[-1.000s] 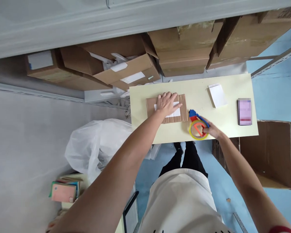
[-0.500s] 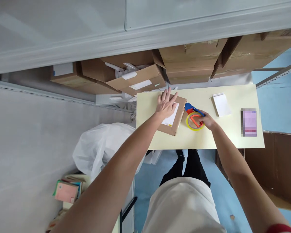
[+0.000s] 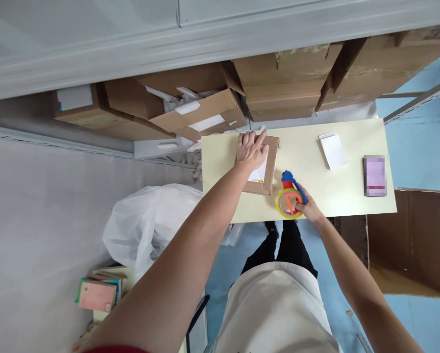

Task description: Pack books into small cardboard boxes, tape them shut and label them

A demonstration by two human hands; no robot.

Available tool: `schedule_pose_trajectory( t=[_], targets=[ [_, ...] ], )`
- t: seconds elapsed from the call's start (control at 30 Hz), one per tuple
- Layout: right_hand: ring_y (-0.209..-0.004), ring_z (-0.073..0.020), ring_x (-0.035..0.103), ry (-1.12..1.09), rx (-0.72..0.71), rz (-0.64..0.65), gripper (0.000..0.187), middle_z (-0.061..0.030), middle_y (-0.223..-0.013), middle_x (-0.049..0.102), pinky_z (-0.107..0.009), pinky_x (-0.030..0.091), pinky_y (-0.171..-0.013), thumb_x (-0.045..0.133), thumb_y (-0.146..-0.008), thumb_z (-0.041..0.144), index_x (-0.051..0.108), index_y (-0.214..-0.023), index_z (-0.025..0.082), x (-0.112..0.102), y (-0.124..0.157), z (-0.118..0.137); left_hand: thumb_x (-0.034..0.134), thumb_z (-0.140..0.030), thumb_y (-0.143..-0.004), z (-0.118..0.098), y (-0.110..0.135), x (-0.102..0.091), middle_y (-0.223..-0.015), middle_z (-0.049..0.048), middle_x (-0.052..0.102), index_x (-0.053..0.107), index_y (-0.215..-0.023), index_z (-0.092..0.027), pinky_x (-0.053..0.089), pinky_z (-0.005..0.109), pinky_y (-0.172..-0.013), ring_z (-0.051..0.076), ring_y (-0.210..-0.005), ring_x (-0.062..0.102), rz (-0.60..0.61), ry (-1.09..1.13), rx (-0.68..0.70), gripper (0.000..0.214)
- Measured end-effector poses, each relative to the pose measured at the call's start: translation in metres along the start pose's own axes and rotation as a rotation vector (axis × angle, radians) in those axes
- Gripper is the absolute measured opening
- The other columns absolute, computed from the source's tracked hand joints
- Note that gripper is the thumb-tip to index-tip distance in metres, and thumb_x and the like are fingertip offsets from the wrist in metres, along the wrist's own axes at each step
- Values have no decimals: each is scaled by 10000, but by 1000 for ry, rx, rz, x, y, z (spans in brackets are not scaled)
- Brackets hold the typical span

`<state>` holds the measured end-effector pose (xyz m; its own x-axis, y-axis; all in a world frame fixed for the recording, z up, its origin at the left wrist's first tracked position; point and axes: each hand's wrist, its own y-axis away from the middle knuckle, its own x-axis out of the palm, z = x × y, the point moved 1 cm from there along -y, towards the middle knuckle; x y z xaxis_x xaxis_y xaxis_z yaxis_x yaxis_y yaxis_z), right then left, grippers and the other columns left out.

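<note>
A small flat cardboard box (image 3: 270, 166) with a white label (image 3: 258, 172) lies at the left part of the cream table. My left hand (image 3: 251, 152) rests on top of it, fingers stretched toward its far edge and covering part of the label. My right hand (image 3: 308, 205) is closed around a tape dispenser (image 3: 288, 182) with a blue head and handle, red-orange frame and a yellow-rimmed roll. The dispenser is held near the table's front edge, to the right of the box and apart from it.
On the cream table (image 3: 301, 147) lie a white pad (image 3: 333, 151) and a blurred purple item (image 3: 375, 175). Behind stand several cartons (image 3: 286, 83) under a grey shelf (image 3: 220, 49). An open carton (image 3: 409, 240) stands at right, a white plastic bag (image 3: 150, 220) at left.
My right hand has drawn the tape dispenser toward me, away from the box's right edge, and turned it more upright in view. My left hand stays on the box, its fingers closer together.
</note>
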<state>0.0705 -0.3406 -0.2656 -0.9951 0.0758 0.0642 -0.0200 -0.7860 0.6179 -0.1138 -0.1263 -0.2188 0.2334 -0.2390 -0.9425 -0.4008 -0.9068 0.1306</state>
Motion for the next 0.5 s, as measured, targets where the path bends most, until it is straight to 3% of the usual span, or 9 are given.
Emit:
schedule_pose_trajectory(
  t=[0.13, 0.27, 0.33, 0.4, 0.43, 0.5],
  targets=[
    [-1081, -259, 621, -2, -34, 9, 925, -58, -1214, 645, -436, 482, -999, 596, -599, 159, 325, -1474, 285, 29, 53, -50, 330, -403, -942, -2, 2, 6, -1374, 124, 491, 354, -1491, -240, 136, 535, -1162, 329, -1329, 354, -47, -19, -57, 574],
    [-1061, -253, 634, -69, -14, -44, 922, -58, -1238, 643, -434, 495, -985, 566, -606, 173, 304, -1481, 300, 61, 59, -69, 298, -443, -945, -1, 9, 6, -1356, 136, 515, 358, -1486, -250, 186, 570, -1125, 342, -1312, 379, -77, -27, -217, 578],
    [-1092, -262, 624, -153, -40, -102, 928, -69, -1258, 637, -435, 510, -966, 564, -609, 189, 288, -1490, 275, 59, 39, -57, 287, -502, -938, 6, 20, 1, -1343, 174, 525, 353, -1488, -221, 245, 593, -1077, 371, -1292, 405, -59, -28, -395, 621],
    [-1124, -277, 610, -207, -96, -142, 917, -75, -1258, 640, -444, 512, -959, 578, -600, 201, 319, -1479, 242, 41, 6, -30, 320, -593, -905, 14, 38, -5, -1342, 232, 518, 312, -1503, -154, 296, 607, -1024, 414, -1272, 423, -10, -32, -545, 742],
    [-1117, -277, 610, -198, -127, -147, 891, -71, -1241, 651, -440, 509, -961, 589, -580, 196, 381, -1446, 237, 27, -13, -13, 351, -632, -881, 18, 47, -8, -1353, 259, 503, 275, -1513, -117, 306, 612, -1009, 433, -1275, 417, 8, -44, -582, 819],
    [-1065, -272, 630, -141, -130, -30, 782, -61, -1182, 683, -429, 521, -931, 610, -573, 192, 513, -1347, 234, -1, -50, 23, 401, -647, -859, 23, 60, -13, -1420, 285, 433, 205, -1529, -76, 279, 614, -1029, 449, -1331, 351, 5, -94, -539, 902]
  ],
)
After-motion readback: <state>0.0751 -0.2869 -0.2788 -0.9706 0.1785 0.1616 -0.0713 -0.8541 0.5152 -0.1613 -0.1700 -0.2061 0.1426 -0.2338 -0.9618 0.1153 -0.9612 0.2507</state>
